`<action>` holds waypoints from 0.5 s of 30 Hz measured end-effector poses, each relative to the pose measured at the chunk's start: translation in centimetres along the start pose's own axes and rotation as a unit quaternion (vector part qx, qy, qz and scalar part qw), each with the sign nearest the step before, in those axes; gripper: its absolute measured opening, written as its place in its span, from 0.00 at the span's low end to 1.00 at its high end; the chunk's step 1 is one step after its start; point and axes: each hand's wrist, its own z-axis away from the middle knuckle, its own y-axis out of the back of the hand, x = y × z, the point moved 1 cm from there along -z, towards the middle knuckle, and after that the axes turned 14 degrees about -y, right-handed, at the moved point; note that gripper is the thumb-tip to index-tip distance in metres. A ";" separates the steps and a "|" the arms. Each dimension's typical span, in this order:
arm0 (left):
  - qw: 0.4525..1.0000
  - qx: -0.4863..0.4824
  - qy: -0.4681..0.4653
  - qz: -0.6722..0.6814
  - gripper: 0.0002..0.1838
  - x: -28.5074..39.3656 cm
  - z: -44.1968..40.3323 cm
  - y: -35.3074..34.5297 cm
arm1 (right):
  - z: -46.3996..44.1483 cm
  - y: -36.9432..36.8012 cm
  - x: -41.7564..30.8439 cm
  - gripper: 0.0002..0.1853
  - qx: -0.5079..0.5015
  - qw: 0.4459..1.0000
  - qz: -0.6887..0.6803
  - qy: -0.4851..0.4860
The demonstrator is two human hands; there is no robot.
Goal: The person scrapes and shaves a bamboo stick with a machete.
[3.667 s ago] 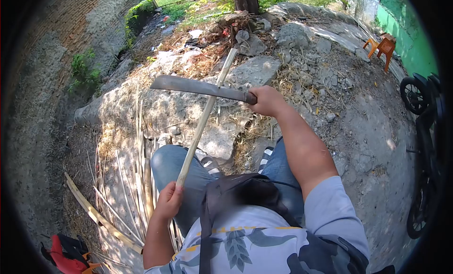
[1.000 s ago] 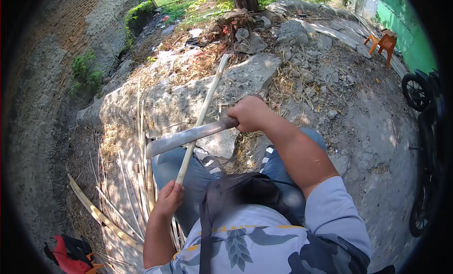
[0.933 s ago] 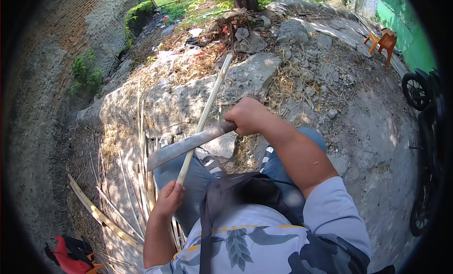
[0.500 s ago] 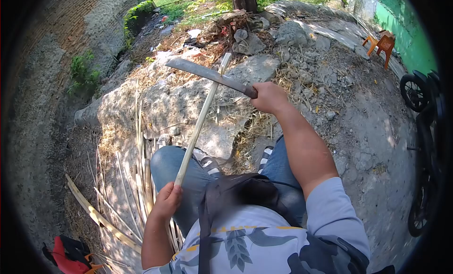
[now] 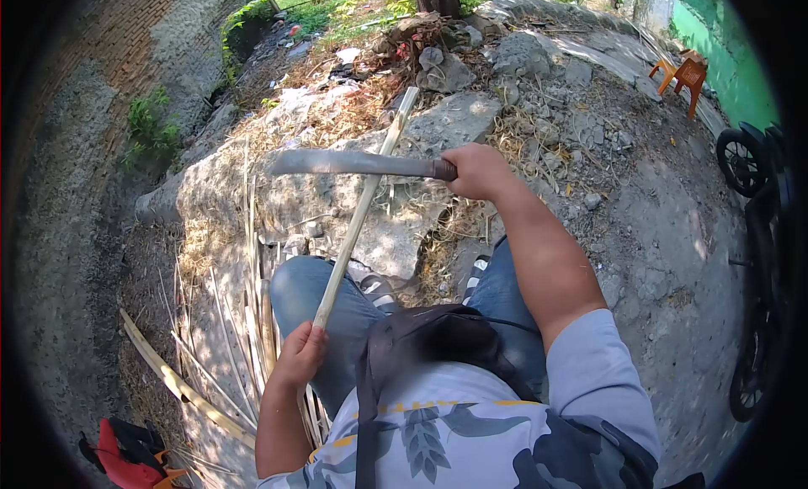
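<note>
My left hand [image 5: 301, 353] is closed round the lower end of a long, pale bamboo strip [image 5: 353, 236], which slants up and away over my left knee. In my right hand [image 5: 474, 171] is the dark handle of a machete [image 5: 353, 163]. Its broad grey blade points left and crosses the strip in its upper part. Whether the blade touches the strip or passes just over it, I cannot tell. The strip's far end sticks out past the blade, above a rough stone slab [image 5: 459, 123].
Several cut bamboo strips [image 5: 252, 304] lie left of my leg, with a longer curved piece [image 5: 181, 388] beyond. A red and black item [image 5: 118, 455] is at lower left. An orange chair [image 5: 690, 78] and a motorcycle [image 5: 749, 262] stand at right. Rubble and dry stalks cover the ground.
The machete has swung from a slant to nearly level, its tip dropping and shifting left, so the blade crosses the strip lower down. My left hand keeps its grip on the strip.
</note>
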 end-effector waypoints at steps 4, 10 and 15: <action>0.999 -0.014 -0.014 -0.046 0.17 -0.3 -0.3 -0.1 | -2.6 -0.8 4.0 0.16 0.029 0.962 -0.176 -0.209; 1.000 0.000 0.007 -0.004 0.17 0.5 -0.3 -0.5 | -2.1 -0.9 3.8 0.17 -0.016 0.961 -0.214 -0.177; 1.000 0.000 -0.008 0.012 0.17 0.0 -0.2 -0.1 | -0.4 -1.5 0.3 0.12 0.033 0.991 -0.125 0.022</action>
